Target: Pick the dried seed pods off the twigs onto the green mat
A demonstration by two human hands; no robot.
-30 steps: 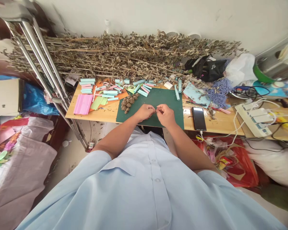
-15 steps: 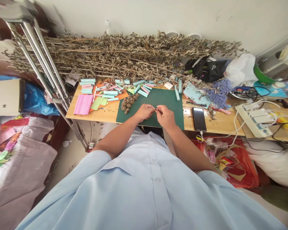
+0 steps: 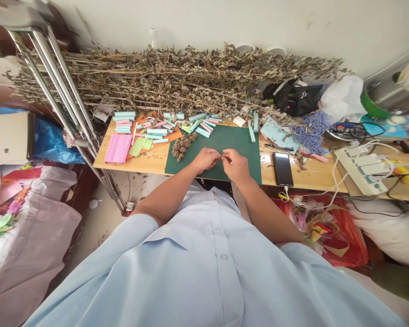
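Over the dark green mat [image 3: 230, 138], my left hand [image 3: 207, 160] and my right hand [image 3: 235, 165] meet fingertip to fingertip. Both have their fingers pinched together. Whatever lies between the fingertips is too small to make out. A cluster of brown, rough, rounded balls [image 3: 183, 147] rests on the mat's left part, just beyond my left hand. Rolled blue paper tubes [image 3: 157, 132] and thinner pink ones lie past the mat's upper left edge. Nearer the right side of the mat is another blue paper roll [image 3: 251, 131].
Bundles of dried stalks [image 3: 177, 77] run along the wall behind. Right of the mat lie a black phone [image 3: 282, 169] on a cable, purple yarn [image 3: 311, 131] and a power strip [image 3: 359, 170]. Pink paper [image 3: 117, 148] is at the left, beside metal crutch-like poles [image 3: 59, 77].
Hardly anything differs. My hands stay pinched together in the same place, with only a slight shift of the right fingers.
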